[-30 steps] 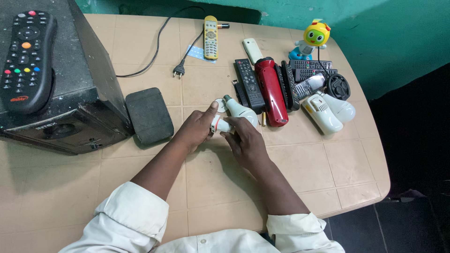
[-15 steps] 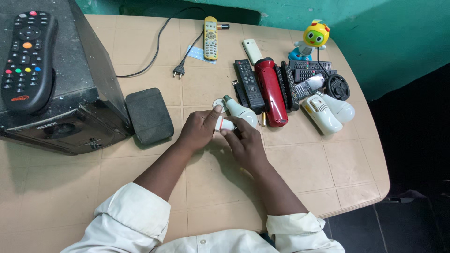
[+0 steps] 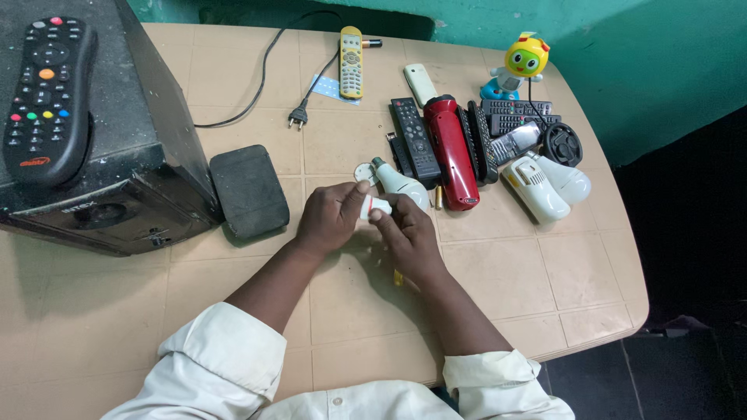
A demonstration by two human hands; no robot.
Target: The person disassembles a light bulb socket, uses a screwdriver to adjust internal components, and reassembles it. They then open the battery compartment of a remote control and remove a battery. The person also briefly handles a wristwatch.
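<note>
Fingertips of left hand (image 3: pixel 331 218) and right hand (image 3: pixel 405 233) pinch one small white bulb part (image 3: pixel 373 207) between them, steadying it. White LED bulb (image 3: pixel 401 185) lies just beyond.

A small repair bench: remotes (image 3: pixel 415 141), torch (image 3: pixel 453 152), bulbs (image 3: pixel 398 183) (all loose) on a tiled table (image 3: pixel 545 272)

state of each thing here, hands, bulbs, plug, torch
left hand: closed on small white part
right hand: pinching the same part
bulb: lying on table, loose
plug: unplugged, lying on table
red torch: lying flat
black remote: resting on speaker
</note>
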